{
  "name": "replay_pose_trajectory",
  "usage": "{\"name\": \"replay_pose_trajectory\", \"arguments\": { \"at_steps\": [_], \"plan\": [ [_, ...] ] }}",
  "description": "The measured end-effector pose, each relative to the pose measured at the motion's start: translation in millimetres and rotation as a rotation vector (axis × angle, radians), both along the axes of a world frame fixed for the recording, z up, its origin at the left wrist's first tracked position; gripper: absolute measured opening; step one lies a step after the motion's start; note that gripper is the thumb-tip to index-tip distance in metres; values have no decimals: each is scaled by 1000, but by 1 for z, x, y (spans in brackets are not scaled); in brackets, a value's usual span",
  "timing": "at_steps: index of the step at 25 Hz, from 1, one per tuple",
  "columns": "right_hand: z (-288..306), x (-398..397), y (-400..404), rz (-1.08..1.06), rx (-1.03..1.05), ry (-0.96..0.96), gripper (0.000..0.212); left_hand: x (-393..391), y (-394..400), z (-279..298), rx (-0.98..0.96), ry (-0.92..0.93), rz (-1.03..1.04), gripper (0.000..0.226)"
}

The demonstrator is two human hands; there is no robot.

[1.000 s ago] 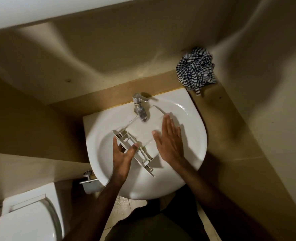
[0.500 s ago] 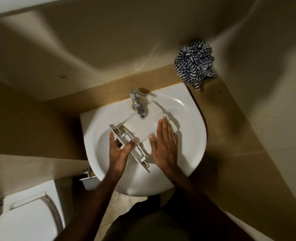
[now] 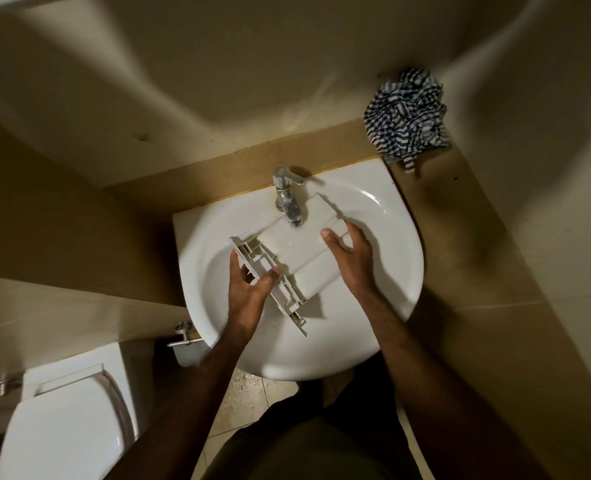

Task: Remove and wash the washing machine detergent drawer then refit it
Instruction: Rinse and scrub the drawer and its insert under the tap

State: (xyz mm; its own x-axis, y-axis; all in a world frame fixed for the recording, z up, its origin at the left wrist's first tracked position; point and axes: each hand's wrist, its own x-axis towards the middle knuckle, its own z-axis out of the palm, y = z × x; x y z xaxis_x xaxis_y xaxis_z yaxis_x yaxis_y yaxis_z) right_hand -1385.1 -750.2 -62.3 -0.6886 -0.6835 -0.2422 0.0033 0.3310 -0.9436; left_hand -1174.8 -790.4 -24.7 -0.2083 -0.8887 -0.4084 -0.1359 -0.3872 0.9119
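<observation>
We reach both bare forearms up from the bottom of the view into the white ceramic washbasin point(image 3: 384, 271), which is set into a tan counter. Our left hand point(image 3: 247, 296) comes in from the lower left with the wrist nearly straight. Its thumb and fingers are curled round the ribbed front panel of the white plastic detergent drawer point(image 3: 297, 251), the thumb lying over the panel's near face and the fingers wrapped behind its outer edge, so the grip is a clasp on that end piece.

Our right hand point(image 3: 351, 258) comes in from the lower right, palm down over the drawer's smooth flat underside. Its fingers are bent and slightly spread. The index fingertip presses on the white surface near the middle, while the other fingers hook over the drawer's far long edge.

The drawer sits inside the bowl, turned bottom-up and slanting diagonally, its far end reaching under the chrome single-lever tap point(image 3: 287, 199). We cannot tell whether water is running.

A crumpled blue-and-white striped cloth point(image 3: 405, 116) lies on the counter's back right corner, well apart from the hands. A white toilet lid point(image 3: 62, 431) shows at lower left.
</observation>
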Motion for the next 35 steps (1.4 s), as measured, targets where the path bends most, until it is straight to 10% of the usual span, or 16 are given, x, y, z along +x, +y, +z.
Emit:
{"name": "replay_pose_trajectory", "arguments": {
  "at_steps": [14,23,29,35],
  "plan": [
    [3,-7,3,28,-8,22,36,1,-2,0,-20,-22,-16,74],
    [6,28,15,298,-182,1147,27,4,0,0,-21,-15,6,81],
    [7,23,17,254,42,1035,40,3,-2,-1,-12,-15,-2,86],
    [-15,61,73,660,86,1087,55,3,-1,-2,-38,-7,9,77]
  ]
}}
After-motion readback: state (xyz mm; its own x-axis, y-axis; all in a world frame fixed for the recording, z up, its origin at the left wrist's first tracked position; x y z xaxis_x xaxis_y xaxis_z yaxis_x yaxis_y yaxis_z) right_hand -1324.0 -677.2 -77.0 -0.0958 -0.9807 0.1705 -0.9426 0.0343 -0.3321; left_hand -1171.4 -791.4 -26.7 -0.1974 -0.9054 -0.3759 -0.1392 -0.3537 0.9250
